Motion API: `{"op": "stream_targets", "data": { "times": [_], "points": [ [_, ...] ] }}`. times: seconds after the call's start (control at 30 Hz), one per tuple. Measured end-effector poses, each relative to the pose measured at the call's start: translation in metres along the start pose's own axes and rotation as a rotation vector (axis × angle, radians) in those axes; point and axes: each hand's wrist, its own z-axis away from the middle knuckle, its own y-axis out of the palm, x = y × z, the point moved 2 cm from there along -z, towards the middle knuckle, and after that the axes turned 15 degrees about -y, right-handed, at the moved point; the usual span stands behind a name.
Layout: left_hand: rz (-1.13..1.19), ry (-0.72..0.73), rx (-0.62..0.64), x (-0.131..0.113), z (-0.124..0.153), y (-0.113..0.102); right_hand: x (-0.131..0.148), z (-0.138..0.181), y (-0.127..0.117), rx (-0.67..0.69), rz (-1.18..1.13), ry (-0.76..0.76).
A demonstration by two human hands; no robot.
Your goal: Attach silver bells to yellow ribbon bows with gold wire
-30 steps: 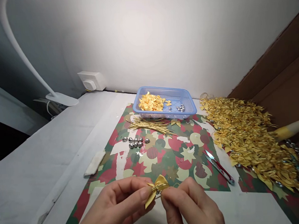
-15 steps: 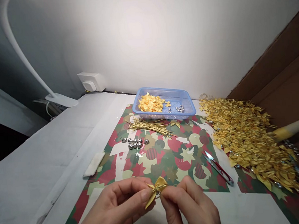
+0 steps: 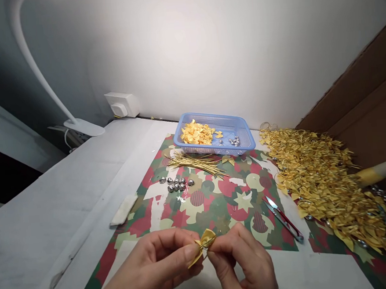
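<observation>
Head view: small yellow ribbon bow [image 3: 202,246] pinched between left hand [image 3: 155,270] and right hand [image 3: 243,264], low above the patterned paper [image 3: 216,200]. Both sets of fingertips clamped on its knot, meeting at the middle. Bow's long axis tilted, upper loop toward the right hand, lower tail toward the left. Snips [image 3: 282,219] just right, untouched.
</observation>
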Motion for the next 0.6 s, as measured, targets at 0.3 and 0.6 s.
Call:
{"op": "stream_targets", "data": {
  "times": [0.3, 0.6],
  "points": [
    [-0.005, -0.011, 0.039, 0.0034, -0.0019, -0.0018, -0.0029, 0.0040, 0.0028, -0.028, -0.051, -0.011],
    [0.004, -0.009, -0.046, 0.0095, -0.0047, 0.0009, -0.0037, 0.0035, 0.0039, -0.072, -0.088, 0.039]
  ]
}}
